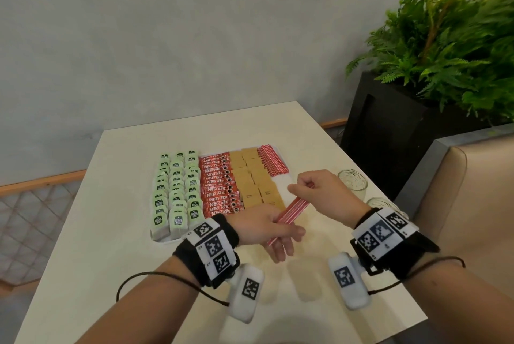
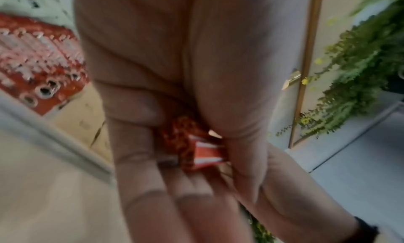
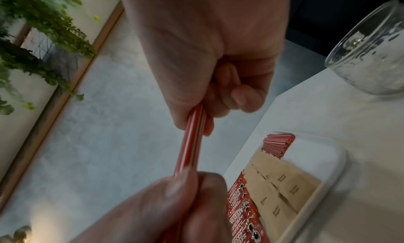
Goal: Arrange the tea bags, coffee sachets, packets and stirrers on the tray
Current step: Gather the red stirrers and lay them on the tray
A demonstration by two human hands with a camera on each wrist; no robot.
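A white tray (image 1: 281, 181) on the table holds green tea bags (image 1: 175, 190), red coffee sachets (image 1: 219, 187), brown packets (image 1: 254, 182) and a pile of red-and-white stirrers (image 1: 272, 159) at its far right. Both hands hold one bundle of stirrers (image 1: 292, 209) just above the tray's near right corner. My left hand (image 1: 267, 229) grips the bundle's near end; my right hand (image 1: 319, 193) pinches its far end. The right wrist view shows the bundle (image 3: 192, 139) running between both hands, with the tray (image 3: 323, 167) below. In the left wrist view the bundle's end (image 2: 196, 148) sits among my fingers.
Two glass jars (image 1: 352, 182) (image 1: 381, 203) stand on the table to the right of the tray. A black planter with a fern (image 1: 434, 65) and a beige seat (image 1: 472, 190) lie beyond the table's right edge. Bare tabletop (image 1: 111, 232) lies left and in front.
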